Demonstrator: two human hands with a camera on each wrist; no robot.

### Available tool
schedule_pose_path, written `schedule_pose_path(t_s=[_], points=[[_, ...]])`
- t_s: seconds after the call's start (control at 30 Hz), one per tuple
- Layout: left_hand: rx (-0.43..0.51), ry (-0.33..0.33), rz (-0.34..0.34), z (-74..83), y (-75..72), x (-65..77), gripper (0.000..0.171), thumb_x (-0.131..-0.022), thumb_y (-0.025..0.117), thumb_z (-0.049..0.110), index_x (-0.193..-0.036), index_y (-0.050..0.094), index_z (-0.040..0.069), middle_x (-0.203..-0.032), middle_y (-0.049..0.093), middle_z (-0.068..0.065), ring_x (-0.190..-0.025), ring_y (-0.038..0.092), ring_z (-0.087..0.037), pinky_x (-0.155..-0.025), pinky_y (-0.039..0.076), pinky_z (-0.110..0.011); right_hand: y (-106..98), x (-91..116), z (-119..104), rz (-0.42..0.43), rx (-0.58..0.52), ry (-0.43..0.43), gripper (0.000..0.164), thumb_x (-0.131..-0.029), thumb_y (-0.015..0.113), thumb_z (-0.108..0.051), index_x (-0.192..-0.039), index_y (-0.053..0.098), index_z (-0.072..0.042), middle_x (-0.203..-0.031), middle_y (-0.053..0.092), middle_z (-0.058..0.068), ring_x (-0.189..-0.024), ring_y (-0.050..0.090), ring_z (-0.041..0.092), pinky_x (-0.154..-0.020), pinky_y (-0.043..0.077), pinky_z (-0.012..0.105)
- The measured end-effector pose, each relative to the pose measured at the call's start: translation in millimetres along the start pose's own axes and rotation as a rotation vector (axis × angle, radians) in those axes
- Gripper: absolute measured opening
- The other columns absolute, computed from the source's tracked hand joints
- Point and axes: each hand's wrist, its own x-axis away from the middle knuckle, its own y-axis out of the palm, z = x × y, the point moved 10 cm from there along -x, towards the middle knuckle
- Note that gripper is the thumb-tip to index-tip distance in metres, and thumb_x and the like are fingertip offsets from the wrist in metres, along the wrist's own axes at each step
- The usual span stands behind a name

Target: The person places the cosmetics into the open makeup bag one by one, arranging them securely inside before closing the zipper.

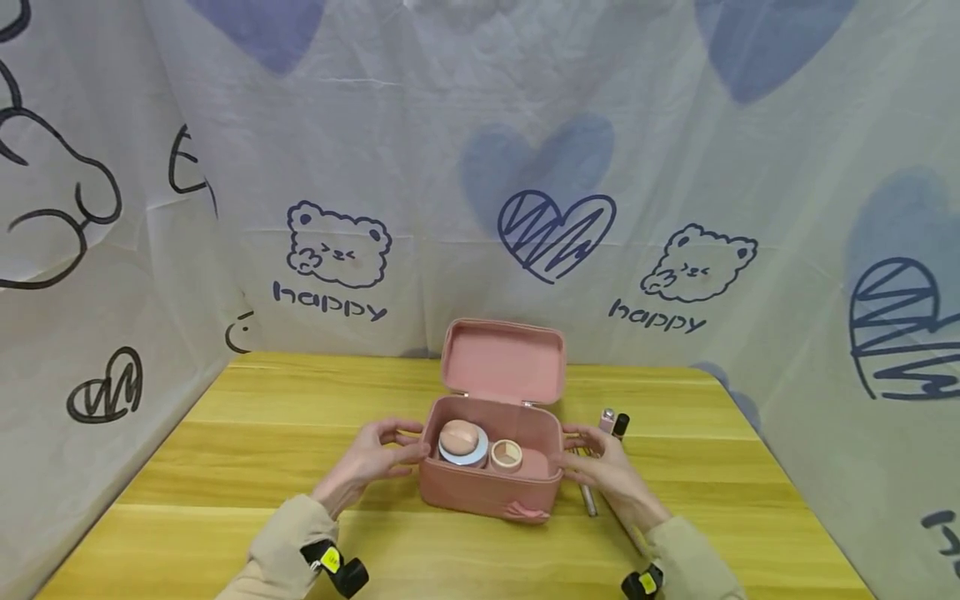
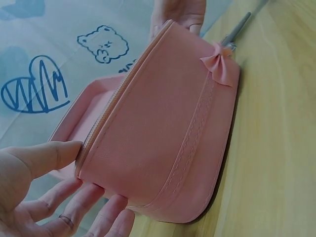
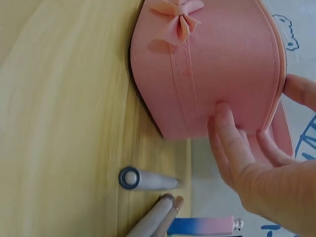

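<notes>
A pink makeup case (image 1: 468,490) stands on the table with its lid (image 1: 504,360) raised at the back and a bow (image 1: 527,512) on its front. Inside lie a peach makeup puff (image 1: 458,437) on a round, pale blue-rimmed container (image 1: 475,459) and a small round pot (image 1: 506,455) with a three-part top. My left hand (image 1: 381,452) grips the case's left end, thumb at the zip rim and fingers against the outer wall. At the opposite end my right hand (image 1: 606,468) holds the case similarly, thumb at the rim, fingers on the outside.
Right of the case, partly behind my right hand, lie slim silvery sticks (image 3: 157,180), a pink-and-blue tube (image 3: 210,225) and a black-capped item (image 1: 620,425). A printed cloth (image 1: 435,208) hangs behind the wooden table (image 1: 315,400) and along its sides.
</notes>
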Motion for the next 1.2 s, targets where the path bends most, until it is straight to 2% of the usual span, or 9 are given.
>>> schedule_pose_path(t_s=[0.13, 0.3, 0.47, 0.6, 0.73, 0.83, 0.93, 1.1, 1.2], points=[[-0.04, 0.021, -0.035, 3.4, 4.5, 6.9, 0.046, -0.09, 0.075, 0.016, -0.127, 0.059, -0.006, -0.11, 0.068, -0.017, -0.09, 0.069, -0.015, -0.087, 0.061, -0.043, -2, -2, 1, -0.045, -0.011, 0.001, 0.065, -0.092, 0.069, -0.007, -0.148, 0.038, 0.008, -0.13, 0.05, 0.021, -0.102, 0.061, 0.012, -0.093, 0.058, 0.028], [-0.133, 0.086, -0.064, 14.0, 8.4, 13.8, 0.046, -0.092, 0.073, 0.018, -0.127, 0.058, -0.008, -0.11, 0.067, -0.021, -0.089, 0.069, -0.017, -0.083, 0.061, -0.041, -5, -6, -1, -0.089, 0.03, -0.03, 0.064, -0.096, 0.067, -0.009, -0.15, 0.037, 0.008, -0.137, 0.047, 0.028, -0.104, 0.063, 0.013, -0.093, 0.058, 0.027], [-0.294, 0.217, -0.012, 34.0, 3.6, 14.9, 0.042, -0.095, 0.068, 0.015, -0.127, 0.058, -0.009, -0.106, 0.07, -0.021, -0.09, 0.072, -0.028, -0.078, 0.059, -0.038, -4, -10, -5, -0.123, 0.093, -0.058, 0.061, -0.098, 0.063, -0.01, -0.151, 0.037, 0.006, -0.143, 0.043, 0.032, -0.112, 0.061, 0.018, -0.095, 0.057, 0.027], [-0.386, 0.277, 0.04, 43.8, -1.4, 13.0, 0.042, -0.097, 0.067, 0.017, -0.129, 0.06, -0.008, -0.118, 0.068, -0.025, -0.102, 0.07, -0.036, -0.086, 0.06, -0.041, -4, -15, -8, -0.112, 0.165, -0.075, 0.057, -0.1, 0.06, -0.012, -0.151, 0.041, 0.003, -0.145, 0.044, 0.031, -0.122, 0.056, 0.026, -0.098, 0.054, 0.029], [-0.403, 0.293, 0.035, 43.8, -0.6, 9.8, 0.043, -0.098, 0.065, 0.017, -0.132, 0.058, -0.009, -0.129, 0.063, -0.03, -0.112, 0.067, -0.043, -0.092, 0.059, -0.046, -3, -19, -12, -0.086, 0.236, -0.105, 0.053, -0.1, 0.058, -0.013, -0.15, 0.044, 0.0, -0.146, 0.049, 0.03, -0.128, 0.054, 0.034, -0.096, 0.051, 0.029], [-0.39, 0.308, 0.023, 42.2, 2.8, 6.3, 0.043, -0.098, 0.064, 0.016, -0.132, 0.057, -0.009, -0.131, 0.063, -0.03, -0.116, 0.065, -0.044, -0.095, 0.057, -0.046, -2, -22, -14, -0.062, 0.263, -0.118, 0.051, -0.101, 0.057, -0.014, -0.149, 0.047, -0.001, -0.146, 0.051, 0.028, -0.129, 0.054, 0.035, -0.094, 0.05, 0.029], [-0.365, 0.323, -0.001, 39.8, 7.8, 2.3, 0.043, -0.098, 0.065, 0.015, -0.133, 0.057, -0.009, -0.133, 0.062, -0.029, -0.119, 0.064, -0.044, -0.097, 0.056, -0.046, -2, -26, -13, -0.039, 0.264, -0.106, 0.05, -0.102, 0.056, -0.016, -0.149, 0.047, -0.003, -0.147, 0.051, 0.026, -0.13, 0.055, 0.034, -0.098, 0.05, 0.032], [-0.344, 0.351, -0.035, 37.7, 15.5, -1.2, 0.045, -0.098, 0.064, 0.011, -0.137, 0.053, -0.009, -0.136, 0.06, -0.03, -0.123, 0.061, -0.045, -0.1, 0.054, -0.048, -5, -32, -8, -0.004, 0.23, -0.066, 0.047, -0.103, 0.055, -0.018, -0.148, 0.049, -0.005, -0.149, 0.052, 0.021, -0.133, 0.055, 0.033, -0.108, 0.049, 0.045], [-0.335, 0.355, -0.024, 36.6, 17.0, -2.3, 0.046, -0.098, 0.063, 0.008, -0.138, 0.051, -0.01, -0.137, 0.059, -0.031, -0.124, 0.06, -0.046, -0.102, 0.053, -0.05, -5, -34, -9, -0.007, 0.235, -0.071, 0.046, -0.104, 0.054, -0.019, -0.148, 0.05, -0.005, -0.148, 0.052, 0.021, -0.133, 0.055, 0.034, -0.107, 0.05, 0.044]])
